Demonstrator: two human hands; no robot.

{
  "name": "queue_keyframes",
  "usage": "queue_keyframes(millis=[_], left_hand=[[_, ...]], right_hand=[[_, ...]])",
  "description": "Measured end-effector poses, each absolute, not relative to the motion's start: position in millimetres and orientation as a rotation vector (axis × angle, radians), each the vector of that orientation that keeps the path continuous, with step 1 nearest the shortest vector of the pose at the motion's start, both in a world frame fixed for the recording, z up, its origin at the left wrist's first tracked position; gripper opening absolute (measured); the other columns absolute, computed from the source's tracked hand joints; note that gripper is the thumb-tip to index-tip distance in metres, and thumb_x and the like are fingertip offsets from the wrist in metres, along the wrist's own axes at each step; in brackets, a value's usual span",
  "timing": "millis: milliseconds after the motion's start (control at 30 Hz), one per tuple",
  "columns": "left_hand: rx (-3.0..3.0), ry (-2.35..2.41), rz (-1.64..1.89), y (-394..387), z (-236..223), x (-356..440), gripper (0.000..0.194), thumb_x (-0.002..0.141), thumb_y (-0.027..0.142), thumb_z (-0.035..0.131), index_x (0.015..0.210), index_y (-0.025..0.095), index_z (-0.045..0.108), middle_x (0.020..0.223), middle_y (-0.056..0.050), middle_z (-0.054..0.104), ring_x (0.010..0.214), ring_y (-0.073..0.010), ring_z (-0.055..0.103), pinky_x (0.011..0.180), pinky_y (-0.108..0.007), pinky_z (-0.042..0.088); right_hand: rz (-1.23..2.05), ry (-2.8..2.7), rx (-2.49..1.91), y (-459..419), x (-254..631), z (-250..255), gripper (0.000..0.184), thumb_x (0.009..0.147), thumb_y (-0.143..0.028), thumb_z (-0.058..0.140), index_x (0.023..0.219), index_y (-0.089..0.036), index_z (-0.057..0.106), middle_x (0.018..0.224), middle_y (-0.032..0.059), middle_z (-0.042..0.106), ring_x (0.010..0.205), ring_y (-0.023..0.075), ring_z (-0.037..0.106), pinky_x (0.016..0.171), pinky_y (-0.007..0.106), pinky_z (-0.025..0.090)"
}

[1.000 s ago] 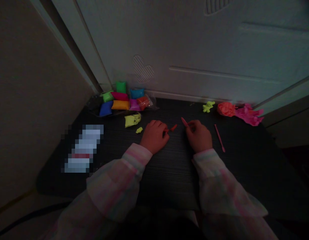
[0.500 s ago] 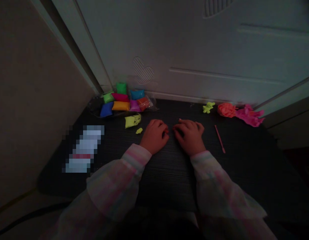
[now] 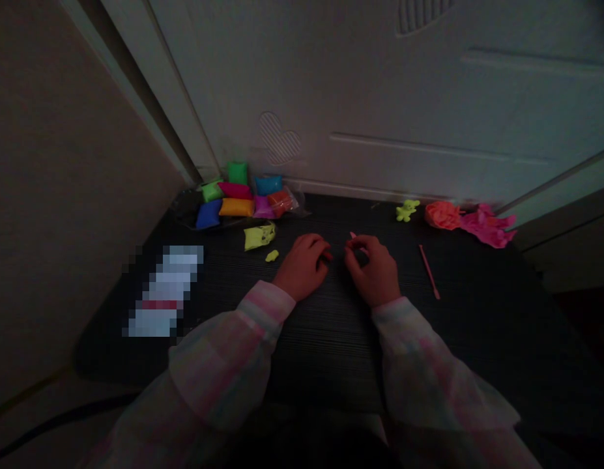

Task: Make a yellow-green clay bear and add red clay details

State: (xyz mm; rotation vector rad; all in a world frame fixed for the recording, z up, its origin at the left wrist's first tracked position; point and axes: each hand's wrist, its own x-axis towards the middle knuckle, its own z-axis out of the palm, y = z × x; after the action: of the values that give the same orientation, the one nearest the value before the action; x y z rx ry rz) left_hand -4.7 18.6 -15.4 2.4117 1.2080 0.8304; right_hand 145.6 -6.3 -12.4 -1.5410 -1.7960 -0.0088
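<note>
My left hand is above the dark table with its fingers curled inward; whatever it may hold is hidden. Facing it across a small gap, my right hand has its fingers closed on a slim pink tool, of which only the tip shows past the fingers. A small yellow clay lump lies just left of my left hand. Behind that lump is an opened yellow clay packet. To the right of my right hand rests a pink modelling stick.
Several coloured clay packets in clear plastic stand at the back left. A small yellow bear figure, a coral crumpled piece and a pink one line the back right. A blurred-out bright rectangle lies left. A white panel rises behind.
My right hand has turned slightly and drawn its fingers together, moving a little to the right, so more of the pink tip shows. My left hand has barely moved.
</note>
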Motion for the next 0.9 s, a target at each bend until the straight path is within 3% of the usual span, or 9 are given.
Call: queue_keyframes(millis=[200, 600, 733, 900], left_hand=[[2.31, 1.159, 0.857, 21.4, -16.0, -5.8, 0.039, 0.067, 0.001, 0.041, 0.103, 0.011, 0.048, 0.101, -0.007, 0.052, 0.099, -0.0148, 0.046, 0.091, -0.03, 0.038], [2.255, 1.267, 0.852, 23.1, -15.0, -7.0, 0.047, 0.073, 0.007, 0.042, 0.119, 0.013, 0.037, 0.106, -0.007, 0.056, 0.099, -0.015, 0.047, 0.09, -0.032, 0.039], [2.234, 1.223, 0.862, 22.5, -13.1, -7.4, 0.053, 0.073, 0.006, 0.04, 0.124, 0.016, 0.03, 0.103, -0.005, 0.057, 0.097, -0.0136, 0.047, 0.089, -0.032, 0.039], [2.219, 1.224, 0.888, 24.3, -17.5, -7.2, 0.053, 0.071, 0.006, 0.042, 0.122, 0.013, 0.033, 0.108, -0.007, 0.052, 0.103, -0.0152, 0.045, 0.093, -0.033, 0.035]], right_hand=[[0.131, -1.686, -1.454, -7.1, 142.0, -12.8, 0.023, 0.075, -0.024, 0.049, 0.098, -0.019, 0.047, 0.083, 0.0037, 0.061, 0.07, 0.0144, 0.058, 0.066, 0.03, 0.047], [0.173, -1.786, -1.372, -6.5, 142.9, -13.5, 0.032, 0.076, -0.018, 0.047, 0.108, -0.018, 0.049, 0.086, 0.0049, 0.06, 0.08, 0.0147, 0.057, 0.078, 0.034, 0.046], [0.22, -1.74, -1.405, -6.9, 141.5, -12.7, 0.034, 0.073, -0.018, 0.05, 0.107, -0.019, 0.048, 0.089, 0.0046, 0.061, 0.076, 0.0142, 0.057, 0.075, 0.034, 0.047], [0.236, -1.679, -1.415, -8.1, 139.0, -9.7, 0.023, 0.072, -0.02, 0.052, 0.095, -0.02, 0.051, 0.08, 0.0021, 0.062, 0.068, 0.0136, 0.057, 0.073, 0.035, 0.048]])
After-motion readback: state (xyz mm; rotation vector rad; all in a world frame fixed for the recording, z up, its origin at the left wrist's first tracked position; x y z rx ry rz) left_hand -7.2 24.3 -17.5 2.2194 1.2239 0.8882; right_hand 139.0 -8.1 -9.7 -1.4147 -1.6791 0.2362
